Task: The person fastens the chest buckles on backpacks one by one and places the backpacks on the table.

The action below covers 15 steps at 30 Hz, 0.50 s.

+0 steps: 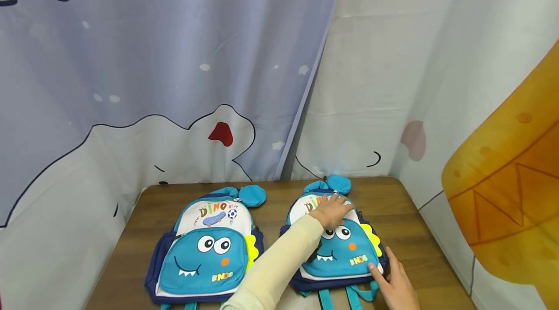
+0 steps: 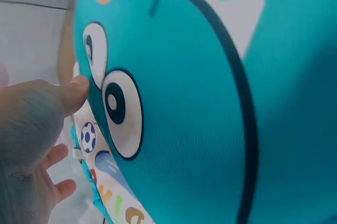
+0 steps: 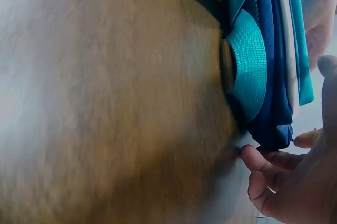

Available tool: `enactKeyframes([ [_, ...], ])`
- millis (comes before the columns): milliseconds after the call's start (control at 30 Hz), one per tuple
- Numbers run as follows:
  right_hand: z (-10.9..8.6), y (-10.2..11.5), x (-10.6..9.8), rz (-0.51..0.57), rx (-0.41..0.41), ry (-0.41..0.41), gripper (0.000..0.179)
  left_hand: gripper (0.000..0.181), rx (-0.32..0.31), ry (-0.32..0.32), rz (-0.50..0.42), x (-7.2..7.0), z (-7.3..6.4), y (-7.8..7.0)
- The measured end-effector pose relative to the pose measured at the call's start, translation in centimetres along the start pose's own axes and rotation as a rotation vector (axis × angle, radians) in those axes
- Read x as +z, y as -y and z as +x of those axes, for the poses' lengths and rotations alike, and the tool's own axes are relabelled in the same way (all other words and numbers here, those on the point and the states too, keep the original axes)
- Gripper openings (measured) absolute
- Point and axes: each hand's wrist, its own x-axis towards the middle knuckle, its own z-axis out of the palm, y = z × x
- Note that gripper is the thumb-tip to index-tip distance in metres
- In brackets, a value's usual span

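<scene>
Two matching teal and navy dinosaur backpacks lie front side up on the wooden table. My left hand point(image 1: 333, 211), its arm slanting in from the bottom, rests with spread fingers on the upper front of the right backpack point(image 1: 340, 250), over its printed lettering. In the left wrist view the thumb point(image 2: 76, 92) is near the printed eyes. At the lower right corner of this bag, my right hand point(image 1: 396, 281) has its thumb over the front and its fingers along the side. The right wrist view shows its fingertips point(image 3: 253, 155) right at the navy bottom corner.
The left backpack point(image 1: 203, 256) lies beside the left forearm. Teal straps point(image 1: 325, 299) stick out below the right bag, and a round teal pouch point(image 1: 339, 184) sits by its top handle. Printed curtains point(image 1: 174, 57) hang behind the brown table point(image 1: 126, 252).
</scene>
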Motion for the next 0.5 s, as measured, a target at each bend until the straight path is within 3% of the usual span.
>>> enactKeyframes([
  [233, 0.3, 0.5, 0.1, 0.054, 0.039, -0.020, 0.126, 0.058, 0.009, 0.001, 0.095, -0.5, 1.4, -0.5],
  [500, 0.1, 0.8, 0.8, 0.070, 0.019, -0.063, 0.122, 0.061, 0.020, 0.006, 0.097, 0.2, 2.1, -0.6],
])
